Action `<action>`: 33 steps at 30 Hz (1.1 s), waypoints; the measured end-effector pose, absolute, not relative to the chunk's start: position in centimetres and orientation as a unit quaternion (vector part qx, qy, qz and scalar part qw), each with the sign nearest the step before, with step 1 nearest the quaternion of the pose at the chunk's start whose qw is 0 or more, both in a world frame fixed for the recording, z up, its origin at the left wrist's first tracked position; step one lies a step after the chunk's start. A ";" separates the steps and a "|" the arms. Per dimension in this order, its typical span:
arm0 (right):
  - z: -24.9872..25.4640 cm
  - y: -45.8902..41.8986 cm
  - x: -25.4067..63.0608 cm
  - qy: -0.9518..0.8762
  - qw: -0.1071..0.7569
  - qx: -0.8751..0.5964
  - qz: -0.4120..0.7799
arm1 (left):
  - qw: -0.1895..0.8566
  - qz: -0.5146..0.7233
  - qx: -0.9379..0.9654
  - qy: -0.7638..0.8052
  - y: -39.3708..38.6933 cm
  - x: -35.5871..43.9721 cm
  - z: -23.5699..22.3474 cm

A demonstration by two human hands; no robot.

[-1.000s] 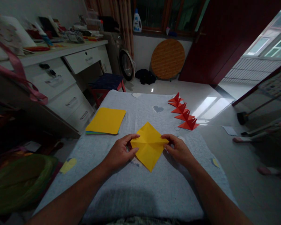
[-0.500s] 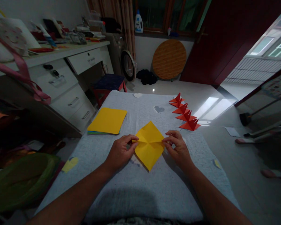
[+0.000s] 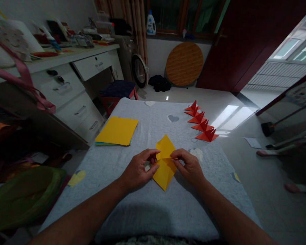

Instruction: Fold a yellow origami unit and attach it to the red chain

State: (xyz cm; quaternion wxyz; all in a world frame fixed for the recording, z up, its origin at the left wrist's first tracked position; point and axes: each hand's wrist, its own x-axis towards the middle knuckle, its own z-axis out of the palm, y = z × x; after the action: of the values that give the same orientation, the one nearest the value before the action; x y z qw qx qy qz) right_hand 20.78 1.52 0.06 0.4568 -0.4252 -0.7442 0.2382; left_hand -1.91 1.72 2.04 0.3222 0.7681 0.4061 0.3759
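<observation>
A yellow sheet of origami paper (image 3: pixel 165 166), creased through its middle, is held between my hands with one corner pointing away and one toward me. Its left and right sides bend inward, so it looks narrow. My left hand (image 3: pixel 141 168) grips the left side, thumb in front and fingers behind. At the right corner, my right hand (image 3: pixel 190 166) pinches the paper between thumb and fingers. To the left lies a stack of square paper (image 3: pixel 117 131), yellow on top. Several folded red paper pieces (image 3: pixel 206 134) stand in a row at the far right of the table.
A pale blue cloth with heart patterns covers the table (image 3: pixel 142 217). Beyond it are a dark-topped stool (image 3: pixel 118 89), a washing machine with its door ajar (image 3: pixel 140 71) and a round wooden board (image 3: pixel 185 64). A white desk (image 3: pixel 63 81) stands at left; a green basket (image 3: pixel 25 197) sits below.
My hands have moved closer together, drawing the yellow paper's side corners inward. The sheet went from a wide, nearly flat diamond to a narrower bent shape. The stack and red pieces stay put.
</observation>
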 end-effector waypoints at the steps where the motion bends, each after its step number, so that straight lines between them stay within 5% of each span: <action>1: 0.1 1.5 20.7 -0.743 0.460 -0.423 0.241 | 0.324 0.376 0.772 0.396 1.7 -1.9 2.1; 22: 1.4 1.0 20.3 -0.735 0.493 -0.387 0.260 | 0.142 0.408 0.836 0.338 2.0 -0.7 2.3; 33: 1.6 0.6 20.0 -0.724 0.487 -0.400 0.281 | 0.319 0.376 0.784 0.378 2.1 -0.1 2.7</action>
State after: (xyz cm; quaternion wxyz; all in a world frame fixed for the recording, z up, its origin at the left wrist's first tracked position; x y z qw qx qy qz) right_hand 20.01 0.56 1.59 0.4866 -0.4000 -0.7242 0.2807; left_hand -0.12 2.10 2.67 0.3186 0.7839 0.3775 0.3761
